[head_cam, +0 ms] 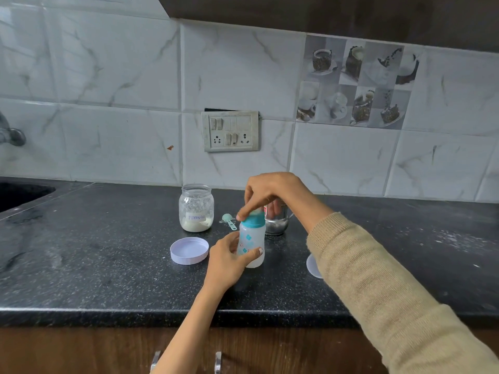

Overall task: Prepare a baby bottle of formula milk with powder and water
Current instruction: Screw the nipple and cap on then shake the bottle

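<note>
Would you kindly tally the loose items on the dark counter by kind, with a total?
Baby bottle, held by both hands: 1
Formula jar, open: 1
White lid, lying beside the jar: 1
Teal scoop: 1
Steel cup behind the bottle: 1
Clear cap, partly hidden by the sleeve: 1
Total: 6

In front of me a black speckled desk (pixel 94 265) runs below a wall of white marble-look tiles (pixel 108 76). A switch panel (pixel 230 131) sits mid-frame, picture tiles of cups (pixel 356 82) upper right, a dark cabinet (pixel 324 12) overhead, and wooden cupboard fronts (pixel 67 349) below.
</note>
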Demonstrator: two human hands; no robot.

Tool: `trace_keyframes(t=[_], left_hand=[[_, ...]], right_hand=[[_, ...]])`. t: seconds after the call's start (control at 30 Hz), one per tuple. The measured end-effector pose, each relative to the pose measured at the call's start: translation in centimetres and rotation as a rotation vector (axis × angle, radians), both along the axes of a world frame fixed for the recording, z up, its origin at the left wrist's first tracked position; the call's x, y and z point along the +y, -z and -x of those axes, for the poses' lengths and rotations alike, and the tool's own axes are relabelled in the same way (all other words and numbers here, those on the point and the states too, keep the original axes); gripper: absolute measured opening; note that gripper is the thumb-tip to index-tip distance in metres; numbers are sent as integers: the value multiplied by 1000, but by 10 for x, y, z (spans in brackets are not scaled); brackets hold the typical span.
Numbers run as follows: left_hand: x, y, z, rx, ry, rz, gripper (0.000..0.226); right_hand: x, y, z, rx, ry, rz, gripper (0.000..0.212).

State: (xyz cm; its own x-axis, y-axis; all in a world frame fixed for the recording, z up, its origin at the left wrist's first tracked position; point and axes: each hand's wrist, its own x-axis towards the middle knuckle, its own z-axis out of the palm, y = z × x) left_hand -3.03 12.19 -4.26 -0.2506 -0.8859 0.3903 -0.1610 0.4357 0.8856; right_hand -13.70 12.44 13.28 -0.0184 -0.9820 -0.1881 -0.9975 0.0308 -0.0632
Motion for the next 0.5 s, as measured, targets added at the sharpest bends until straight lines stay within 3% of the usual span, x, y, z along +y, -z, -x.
trace_keyframes(t=[0.1, 0.2, 0.37, 0.5], left_hand=[[0, 0, 0, 5, -2, -2, 43], [-2, 0, 1, 3, -4, -1, 46], [-5, 4, 1, 5, -3, -12, 51], [-2, 2, 0, 3, -2, -12, 47]], right_hand=[[1, 5, -1, 98, 102, 29, 74], [3, 2, 3, 24, 132, -6, 84], [10, -6, 19, -205, -92, -86, 71], [9, 5, 28, -288, -137, -19, 47]])
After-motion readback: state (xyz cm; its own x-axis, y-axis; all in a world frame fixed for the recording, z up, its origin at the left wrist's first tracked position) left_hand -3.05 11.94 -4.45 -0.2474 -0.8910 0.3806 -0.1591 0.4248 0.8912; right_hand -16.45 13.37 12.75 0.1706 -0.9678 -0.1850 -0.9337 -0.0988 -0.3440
